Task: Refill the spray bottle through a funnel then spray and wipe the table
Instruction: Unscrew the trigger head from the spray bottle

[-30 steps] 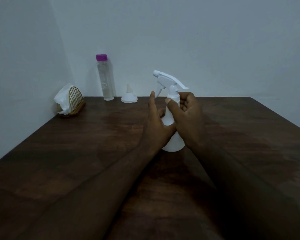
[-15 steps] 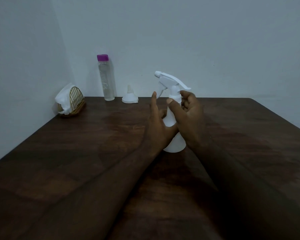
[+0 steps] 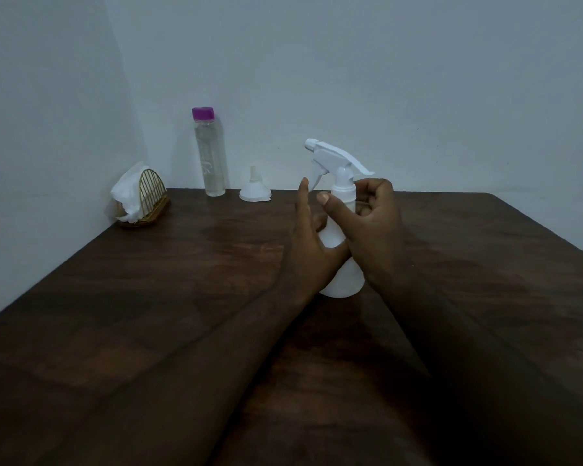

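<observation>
holding much as before, your left hand [image 3: 312, 253] cradles the body of the spray bottle [image 3: 342, 280] standing mid-table [image 3: 182, 297], forefinger straight up; your right hand [image 3: 374, 227] curls round its neck. beyond, the funnel [image 3: 254, 190] sits by the wall.

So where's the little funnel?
In the head view, the funnel sits upside down at the back of the table, just right of the purple-capped bottle.

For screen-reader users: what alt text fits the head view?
A person holds a white spray bottle upright on a dark wooden table: the left hand grips its body, the right hand curls round its collar. Behind stand a purple-capped clear bottle, an inverted white funnel and a wire napkin holder.
</observation>
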`<state>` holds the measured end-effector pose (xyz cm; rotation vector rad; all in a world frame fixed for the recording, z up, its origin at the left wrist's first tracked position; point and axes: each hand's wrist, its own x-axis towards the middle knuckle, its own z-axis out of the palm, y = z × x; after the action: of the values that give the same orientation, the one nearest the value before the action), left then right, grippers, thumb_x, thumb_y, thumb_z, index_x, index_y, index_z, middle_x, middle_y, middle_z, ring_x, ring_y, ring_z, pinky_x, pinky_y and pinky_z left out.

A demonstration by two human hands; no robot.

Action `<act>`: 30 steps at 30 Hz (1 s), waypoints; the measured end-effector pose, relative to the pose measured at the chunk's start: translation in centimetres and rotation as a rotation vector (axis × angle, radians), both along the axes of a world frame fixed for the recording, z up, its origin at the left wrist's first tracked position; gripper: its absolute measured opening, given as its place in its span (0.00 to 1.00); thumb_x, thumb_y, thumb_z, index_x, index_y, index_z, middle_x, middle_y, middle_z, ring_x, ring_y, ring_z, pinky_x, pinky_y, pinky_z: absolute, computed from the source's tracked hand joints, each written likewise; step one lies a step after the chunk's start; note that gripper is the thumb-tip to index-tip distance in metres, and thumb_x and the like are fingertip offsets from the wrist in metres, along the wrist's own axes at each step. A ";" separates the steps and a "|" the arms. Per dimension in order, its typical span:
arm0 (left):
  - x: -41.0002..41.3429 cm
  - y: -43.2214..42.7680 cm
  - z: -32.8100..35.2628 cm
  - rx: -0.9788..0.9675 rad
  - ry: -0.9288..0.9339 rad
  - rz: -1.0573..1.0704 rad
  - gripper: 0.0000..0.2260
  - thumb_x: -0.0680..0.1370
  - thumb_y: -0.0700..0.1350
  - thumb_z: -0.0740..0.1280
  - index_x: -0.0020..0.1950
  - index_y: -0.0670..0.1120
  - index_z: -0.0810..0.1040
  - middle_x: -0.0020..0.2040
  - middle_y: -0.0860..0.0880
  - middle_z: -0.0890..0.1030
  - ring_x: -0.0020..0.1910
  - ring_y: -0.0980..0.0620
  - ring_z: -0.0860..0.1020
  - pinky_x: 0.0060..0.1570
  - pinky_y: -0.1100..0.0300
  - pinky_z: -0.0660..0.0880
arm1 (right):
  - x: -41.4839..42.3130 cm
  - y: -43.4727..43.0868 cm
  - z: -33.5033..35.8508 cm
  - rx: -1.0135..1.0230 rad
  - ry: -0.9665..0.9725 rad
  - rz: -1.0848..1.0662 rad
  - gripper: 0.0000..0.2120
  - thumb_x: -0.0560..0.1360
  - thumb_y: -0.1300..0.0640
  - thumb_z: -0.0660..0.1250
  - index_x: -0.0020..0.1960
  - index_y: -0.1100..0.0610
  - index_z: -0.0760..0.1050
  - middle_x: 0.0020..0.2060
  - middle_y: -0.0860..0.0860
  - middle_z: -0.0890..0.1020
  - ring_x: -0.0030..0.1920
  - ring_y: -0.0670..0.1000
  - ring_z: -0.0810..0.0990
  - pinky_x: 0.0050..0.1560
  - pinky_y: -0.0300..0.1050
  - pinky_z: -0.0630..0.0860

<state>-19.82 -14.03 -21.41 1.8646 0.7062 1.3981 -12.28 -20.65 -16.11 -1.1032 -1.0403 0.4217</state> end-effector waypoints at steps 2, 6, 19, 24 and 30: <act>0.0 -0.2 0.1 0.010 0.007 0.026 0.48 0.70 0.47 0.76 0.79 0.50 0.46 0.46 0.63 0.80 0.47 0.68 0.79 0.48 0.63 0.78 | 0.1 -0.2 0.2 -0.025 -0.023 -0.013 0.15 0.73 0.56 0.75 0.56 0.58 0.75 0.43 0.49 0.84 0.41 0.44 0.85 0.39 0.36 0.79; -0.1 -1.0 0.6 0.012 0.000 0.034 0.48 0.70 0.52 0.75 0.79 0.50 0.47 0.46 0.51 0.84 0.44 0.61 0.82 0.46 0.55 0.80 | 0.4 -0.7 0.6 -0.044 -0.019 0.131 0.07 0.80 0.60 0.65 0.57 0.60 0.77 0.36 0.56 0.84 0.34 0.49 0.84 0.36 0.39 0.79; -0.2 -0.8 0.3 0.014 0.012 0.021 0.48 0.70 0.44 0.77 0.79 0.48 0.47 0.42 0.70 0.73 0.43 0.75 0.76 0.44 0.72 0.73 | 0.3 0.0 0.0 -0.060 -0.092 -0.045 0.21 0.73 0.49 0.74 0.61 0.55 0.72 0.51 0.51 0.83 0.49 0.48 0.84 0.48 0.44 0.82; -0.3 -0.7 0.3 0.021 0.039 0.032 0.48 0.70 0.46 0.77 0.79 0.50 0.46 0.38 0.58 0.80 0.39 0.65 0.80 0.37 0.66 0.76 | 0.1 -0.4 0.3 0.001 -0.139 -0.245 0.29 0.69 0.51 0.78 0.64 0.53 0.67 0.48 0.47 0.78 0.49 0.44 0.79 0.48 0.41 0.79; -0.3 -0.7 0.5 0.017 0.058 0.038 0.49 0.70 0.51 0.76 0.79 0.51 0.46 0.43 0.59 0.81 0.42 0.66 0.80 0.40 0.70 0.75 | 0.0 -0.6 0.6 0.001 -0.098 -0.044 0.27 0.77 0.59 0.68 0.73 0.51 0.64 0.57 0.52 0.81 0.51 0.45 0.83 0.51 0.45 0.82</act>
<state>-20.07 -14.75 -20.92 1.9212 0.7640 1.3823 -12.26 -21.27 -15.54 -1.1532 -1.1001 0.3342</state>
